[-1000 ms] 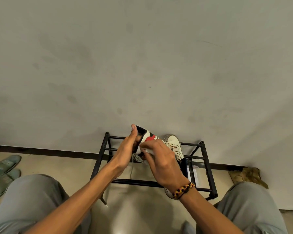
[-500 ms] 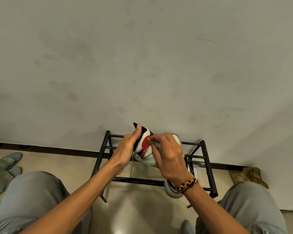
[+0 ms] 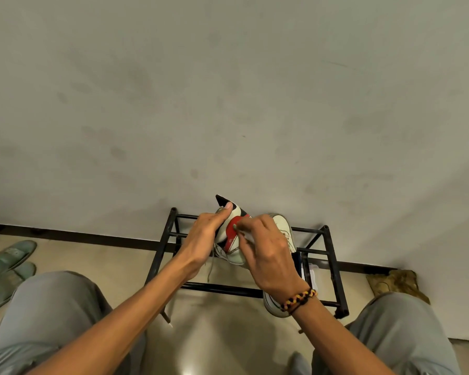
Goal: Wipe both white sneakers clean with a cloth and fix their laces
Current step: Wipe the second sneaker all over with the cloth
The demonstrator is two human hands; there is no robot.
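Note:
A white sneaker with red and black panels (image 3: 232, 239) is held upright above the black metal shoe rack (image 3: 160, 255). My left hand (image 3: 205, 236) grips it from the left, thumb up on its edge. My right hand (image 3: 266, 253) has curled fingers pressed to the sneaker's red side; what they pinch is hidden. A loose lace (image 3: 211, 266) hangs below the shoe. The second white sneaker (image 3: 283, 226) lies on the rack behind my right hand, its sole end (image 3: 272, 307) showing under my wrist.
The rack stands against a grey wall (image 3: 228, 104) on a beige floor. Green slippers (image 3: 8, 261) lie at the far left. A crumpled brown cloth (image 3: 395, 282) sits on the floor at the right. My knees in grey trousers frame the bottom.
The held sneaker has turned so its red side faces me and has risen a little. My right hand has moved up and right onto that side.

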